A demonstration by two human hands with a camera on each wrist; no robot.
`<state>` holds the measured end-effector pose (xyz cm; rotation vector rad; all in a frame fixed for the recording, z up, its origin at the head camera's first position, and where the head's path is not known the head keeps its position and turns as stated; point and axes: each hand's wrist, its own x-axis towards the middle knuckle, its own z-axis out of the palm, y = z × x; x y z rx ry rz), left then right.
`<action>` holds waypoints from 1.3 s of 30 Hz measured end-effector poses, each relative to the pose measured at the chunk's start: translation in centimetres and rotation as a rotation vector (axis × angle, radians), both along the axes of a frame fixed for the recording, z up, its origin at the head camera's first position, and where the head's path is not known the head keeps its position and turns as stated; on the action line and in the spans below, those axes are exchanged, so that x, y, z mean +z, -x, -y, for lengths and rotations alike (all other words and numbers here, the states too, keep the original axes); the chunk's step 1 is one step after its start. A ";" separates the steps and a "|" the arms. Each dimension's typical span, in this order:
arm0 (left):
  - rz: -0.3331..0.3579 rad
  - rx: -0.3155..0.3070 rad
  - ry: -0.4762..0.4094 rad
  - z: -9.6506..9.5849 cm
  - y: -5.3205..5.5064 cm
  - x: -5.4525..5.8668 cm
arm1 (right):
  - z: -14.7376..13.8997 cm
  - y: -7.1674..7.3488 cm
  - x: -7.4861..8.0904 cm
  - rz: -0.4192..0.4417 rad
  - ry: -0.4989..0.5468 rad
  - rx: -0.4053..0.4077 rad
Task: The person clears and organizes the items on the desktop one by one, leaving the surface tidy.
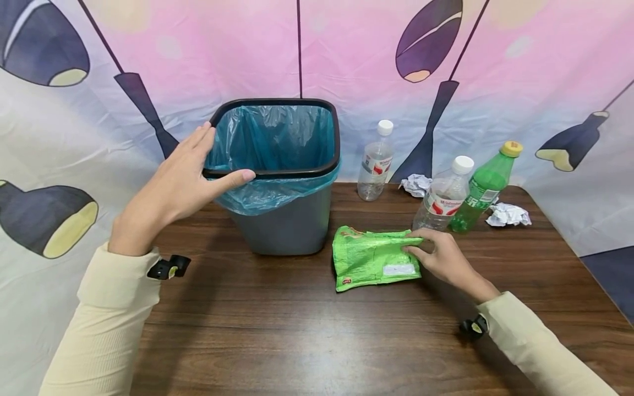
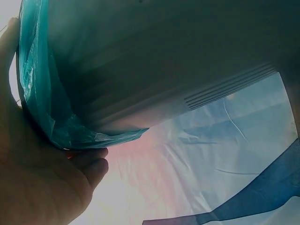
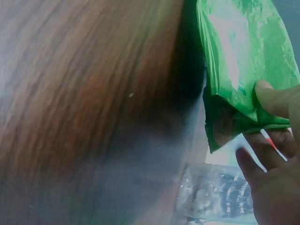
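Observation:
A grey trash bin [image 1: 292, 225] with a black rim and a blue-green plastic liner [image 1: 277, 190] folded over its edge stands upright on the table. My left hand [image 1: 180, 179] rests at the rim's front left corner, its fingers along the left side and its thumb straight along the front. From below, the left wrist view shows this hand [image 2: 44, 180] beside the liner. A flattened bright green snack bag [image 1: 369, 256] is at the bin's right. My right hand [image 1: 448, 261] pinches its right edge between thumb and fingers, also visible in the right wrist view [image 3: 276, 159].
Behind the bag stand a clear plastic bottle [image 1: 375, 168], a second clear bottle [image 1: 443, 201] and a green bottle [image 1: 487, 184] with a yellow cap. Crumpled paper balls [image 1: 508, 214] lie near them. A patterned cloth [image 1: 356, 49] hangs behind the wooden table [image 1: 277, 330].

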<state>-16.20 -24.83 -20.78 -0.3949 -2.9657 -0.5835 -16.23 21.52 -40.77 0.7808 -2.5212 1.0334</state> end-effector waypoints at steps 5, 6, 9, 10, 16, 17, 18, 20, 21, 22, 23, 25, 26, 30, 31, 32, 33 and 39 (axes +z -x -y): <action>0.006 0.007 0.002 0.1 -0.1 0.0 | 0.1 -0.5 1.1 0.005 0.030 -0.039; 0.009 0.008 0.000 0.0 -0.1 0.0 | 0.1 -0.5 1.3 0.008 0.036 -0.043; 0.011 0.008 -0.003 0.0 -0.1 0.0 | 0.0 -0.8 2.0 0.022 0.064 -0.043; 0.010 0.007 -0.005 0.0 -0.1 0.0 | 0.0 -0.8 2.2 0.026 0.078 -0.040; 0.008 0.008 -0.004 0.1 -0.1 0.0 | -0.2 -0.9 3.7 0.018 0.167 -0.011; 0.008 0.009 -0.001 0.1 -0.2 0.0 | -0.2 -0.9 3.9 0.005 0.174 -0.006; 0.008 0.009 0.000 0.1 -0.2 0.0 | -0.2 -1.0 4.2 -0.007 0.180 0.000; 0.011 0.009 0.001 0.0 -0.2 0.0 | -0.3 -1.0 4.7 -0.039 0.177 0.005; 0.012 0.009 0.003 0.0 -0.2 0.0 | -0.3 -1.0 5.0 -0.055 0.177 0.004; 0.012 0.008 0.003 0.0 -0.2 0.0 | -0.4 -1.0 5.2 -0.068 0.175 0.002; 0.014 0.009 0.004 0.0 -0.2 0.0 | -0.4 -1.0 5.4 -0.079 0.173 -0.003; 0.016 0.009 0.003 -0.1 -0.2 0.0 | -0.5 -1.1 5.8 -0.092 0.171 -0.017; 0.016 0.009 0.003 -0.1 -0.2 0.0 | -0.6 -1.0 6.0 -0.094 0.171 -0.026; 0.015 0.010 0.007 -0.2 -0.2 0.1 | -0.9 -1.1 6.9 -0.108 0.176 -0.057; 0.014 0.010 0.007 -0.2 -0.2 0.1 | -0.9 -1.1 7.2 -0.117 0.173 -0.067; 0.014 0.009 0.006 -0.2 -0.2 0.1 | -0.9 -1.1 7.4 -0.123 0.177 -0.072; 0.013 0.009 0.005 -0.2 -0.2 0.1 | -1.0 -1.1 7.6 -0.130 0.183 -0.077; 0.009 0.006 0.001 0.0 -0.2 0.0 | -1.0 -1.1 8.6 -0.119 0.260 -0.119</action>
